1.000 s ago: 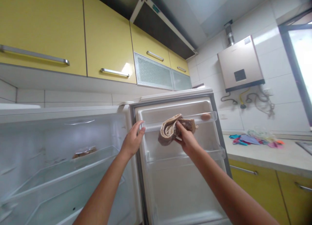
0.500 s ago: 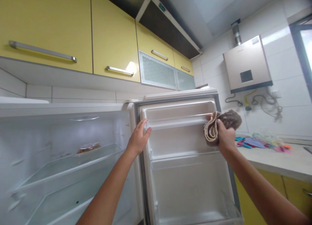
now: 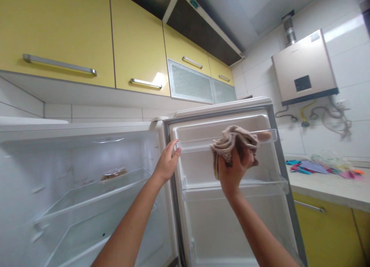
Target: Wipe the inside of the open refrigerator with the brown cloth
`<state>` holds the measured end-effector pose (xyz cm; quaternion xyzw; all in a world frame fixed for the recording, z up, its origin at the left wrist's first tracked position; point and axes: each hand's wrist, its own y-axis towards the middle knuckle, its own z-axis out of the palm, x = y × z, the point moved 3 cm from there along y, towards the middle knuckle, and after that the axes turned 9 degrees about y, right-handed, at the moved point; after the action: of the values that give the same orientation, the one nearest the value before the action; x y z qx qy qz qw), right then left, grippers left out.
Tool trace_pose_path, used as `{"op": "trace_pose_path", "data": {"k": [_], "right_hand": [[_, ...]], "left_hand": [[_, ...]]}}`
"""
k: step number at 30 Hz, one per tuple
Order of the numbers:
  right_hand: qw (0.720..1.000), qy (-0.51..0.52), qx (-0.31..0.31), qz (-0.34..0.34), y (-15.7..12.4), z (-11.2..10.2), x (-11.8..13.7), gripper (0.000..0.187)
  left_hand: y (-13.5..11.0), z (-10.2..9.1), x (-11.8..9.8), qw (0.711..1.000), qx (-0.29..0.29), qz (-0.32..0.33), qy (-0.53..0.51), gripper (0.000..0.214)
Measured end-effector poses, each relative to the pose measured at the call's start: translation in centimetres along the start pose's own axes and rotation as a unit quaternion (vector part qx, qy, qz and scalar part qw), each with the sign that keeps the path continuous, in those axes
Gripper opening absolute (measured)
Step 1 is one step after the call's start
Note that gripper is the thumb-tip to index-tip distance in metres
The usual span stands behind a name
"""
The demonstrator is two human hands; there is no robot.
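Note:
My right hand (image 3: 234, 170) grips a folded brown-and-beige cloth (image 3: 231, 141) in front of the top door shelf (image 3: 196, 145) of the open fridge door (image 3: 208, 167). Whether the cloth touches the shelf's clear rail I cannot tell. With fingers and thumb, my left hand (image 3: 167, 161) holds the left end of that same shelf, near the hinge side. A rounded brownish thing (image 3: 263, 136) shows at the shelf's right end, too blurred to name. Lower on the door is a second clear shelf (image 3: 266, 187).
Left of the door, the fridge interior has a glass shelf (image 3: 95, 193) with a small clear-wrapped brown packet (image 3: 114, 173). Colourful flat pieces (image 3: 318, 167) lie on the counter (image 3: 323, 190) at right. Yellow cabinets (image 3: 138, 39) and a water heater (image 3: 305, 66) hang above.
My right hand has moved left with the cloth, from the door's right edge to the middle of the top shelf. The view has shifted slightly. My left hand stays put.

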<state>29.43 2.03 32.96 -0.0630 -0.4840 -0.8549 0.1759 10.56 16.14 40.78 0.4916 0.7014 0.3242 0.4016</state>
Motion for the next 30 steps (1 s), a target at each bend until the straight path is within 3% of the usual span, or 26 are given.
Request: {"op": "trace_pose_path", "data": {"k": [3, 7, 10, 12, 19, 23, 26, 30], "right_hand": [[0.983, -0.023, 0.148, -0.106, -1.4, 2.6, 2.8, 0.04], [0.918, -0.022, 0.315, -0.239, -2.0, 4.6, 5.0, 0.04], [0.882, -0.03, 0.346, -0.318, -1.3, 4.1, 4.5, 0.039], [0.882, -0.054, 0.336, -0.326, -0.2, 2.9, 3.1, 0.043], [0.95, -0.153, 0.181, -0.201, 5.6, -3.3, -5.3, 0.059], [0.983, -0.13, 0.088, -0.095, 7.6, -5.9, -9.1, 0.067], [0.996, -0.066, -0.002, 0.066, 8.0, -6.4, -10.6, 0.067], [0.969, 0.057, -0.07, 0.229, 7.1, -4.2, -9.9, 0.058]], "left_hand": [[0.1, 0.1, 0.1, 1.0, 0.006, 0.0, -0.014, 0.061], [0.2, 0.5, 0.2, 0.998, -0.015, 0.037, -0.045, 0.057], [0.2, 0.7, 0.2, 0.998, -0.019, 0.048, -0.032, 0.058], [0.1, 0.7, 0.2, 0.999, -0.01, 0.032, -0.008, 0.061], [0.0, 0.7, 0.4, 1.0, -0.004, 0.013, 0.025, 0.065], [0.0, 1.0, 0.5, 1.0, -0.011, 0.011, 0.025, 0.062], [0.0, 1.1, 0.4, 1.0, -0.011, 0.012, 0.022, 0.059], [0.2, 1.0, 0.2, 1.0, -0.007, 0.009, 0.018, 0.056]]}}
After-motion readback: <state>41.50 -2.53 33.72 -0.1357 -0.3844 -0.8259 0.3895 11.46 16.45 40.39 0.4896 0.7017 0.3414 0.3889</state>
